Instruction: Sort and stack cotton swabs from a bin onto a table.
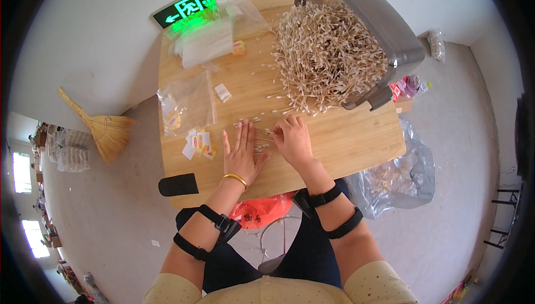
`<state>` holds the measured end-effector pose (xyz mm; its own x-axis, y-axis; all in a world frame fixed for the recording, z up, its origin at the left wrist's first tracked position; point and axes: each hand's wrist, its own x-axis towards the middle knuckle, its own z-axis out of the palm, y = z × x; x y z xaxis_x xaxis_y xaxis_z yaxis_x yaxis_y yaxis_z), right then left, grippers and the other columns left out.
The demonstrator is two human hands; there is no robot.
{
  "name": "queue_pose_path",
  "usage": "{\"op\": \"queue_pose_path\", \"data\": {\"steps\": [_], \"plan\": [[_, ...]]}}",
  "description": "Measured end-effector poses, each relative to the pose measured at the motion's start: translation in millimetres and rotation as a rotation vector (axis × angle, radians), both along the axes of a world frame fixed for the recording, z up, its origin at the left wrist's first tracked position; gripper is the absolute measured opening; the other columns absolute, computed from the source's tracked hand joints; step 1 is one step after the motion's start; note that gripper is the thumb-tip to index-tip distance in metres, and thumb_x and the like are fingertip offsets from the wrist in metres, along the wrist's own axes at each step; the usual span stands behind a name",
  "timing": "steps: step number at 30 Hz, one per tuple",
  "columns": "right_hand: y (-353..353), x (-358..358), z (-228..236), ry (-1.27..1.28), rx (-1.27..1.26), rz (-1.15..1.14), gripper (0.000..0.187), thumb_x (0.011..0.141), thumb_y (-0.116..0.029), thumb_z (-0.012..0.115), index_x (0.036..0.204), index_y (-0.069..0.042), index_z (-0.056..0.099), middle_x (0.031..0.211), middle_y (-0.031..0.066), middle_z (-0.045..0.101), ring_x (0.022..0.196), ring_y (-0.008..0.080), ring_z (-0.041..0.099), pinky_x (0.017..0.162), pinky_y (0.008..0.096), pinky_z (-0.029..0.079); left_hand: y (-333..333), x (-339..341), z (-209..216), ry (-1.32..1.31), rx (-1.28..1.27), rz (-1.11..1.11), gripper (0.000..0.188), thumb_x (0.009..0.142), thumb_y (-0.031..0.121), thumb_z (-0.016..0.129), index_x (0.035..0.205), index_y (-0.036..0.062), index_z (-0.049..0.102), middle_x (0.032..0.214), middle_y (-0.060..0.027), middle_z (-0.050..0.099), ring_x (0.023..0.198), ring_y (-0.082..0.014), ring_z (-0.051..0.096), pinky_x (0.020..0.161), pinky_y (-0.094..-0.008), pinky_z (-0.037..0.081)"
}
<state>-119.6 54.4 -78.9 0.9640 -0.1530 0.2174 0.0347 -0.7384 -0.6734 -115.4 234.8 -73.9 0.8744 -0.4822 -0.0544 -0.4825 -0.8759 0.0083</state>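
My left hand (241, 153) lies flat on the wooden table (345, 142), its fingers stretched out and pointing away from me. Along its right side is a small row of cotton swabs (262, 137), lying roughly crosswise between my two hands. My right hand (292, 139) has its fingers curled and pinched at the right ends of these swabs; how many it grips is hidden. Beyond my right hand, a large heap of cotton swabs (329, 53) spills out of a tipped grey plastic bin (404, 39). Several loose swabs lie along the heap's near edge.
Left of my hands are small printed cards (199, 144), a clear plastic bag (195, 98) and a white packet (223, 93). More clear bags (209, 42) lie below a green-lit exit sign (189, 6). A black pad (178, 185) overhangs the left edge; a large clear bag (395, 178) stands right.
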Motion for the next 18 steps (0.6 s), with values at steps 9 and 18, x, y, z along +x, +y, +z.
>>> {"op": "queue_pose_path", "data": {"steps": [9, 18], "plan": [[3.8, 13.2, 0.5, -0.014, 0.011, -0.005, 0.011, 0.077, -0.012, 0.075, 0.084, -0.008, 0.068, 0.089, 0.0091, 0.066, 0.094, 0.0313, 0.060, 0.083, 0.0427, 0.049, 2.7, -0.1, 3.6, 0.016, -0.018, -0.032, 0.092, 0.097, 0.066, 0.036, 0.159, 0.0010, 0.015, 0.168, -0.0140, 0.012, 0.156, -0.0265, 0.007, 0.123, -0.0560, -0.004], [4.9, 17.5, -3.2, -0.026, 0.083, -0.047, 0.008, 0.078, -0.007, 0.072, 0.084, -0.007, 0.067, 0.087, 0.0097, 0.066, 0.089, 0.0323, 0.061, 0.080, 0.0432, 0.050, 1.4, 21.9, 4.4, 0.011, -0.070, -0.062, 0.090, 0.097, 0.064, 0.041, 0.158, 0.0014, 0.019, 0.167, -0.0149, 0.016, 0.156, -0.0263, 0.009, 0.124, -0.0539, -0.003]]}}
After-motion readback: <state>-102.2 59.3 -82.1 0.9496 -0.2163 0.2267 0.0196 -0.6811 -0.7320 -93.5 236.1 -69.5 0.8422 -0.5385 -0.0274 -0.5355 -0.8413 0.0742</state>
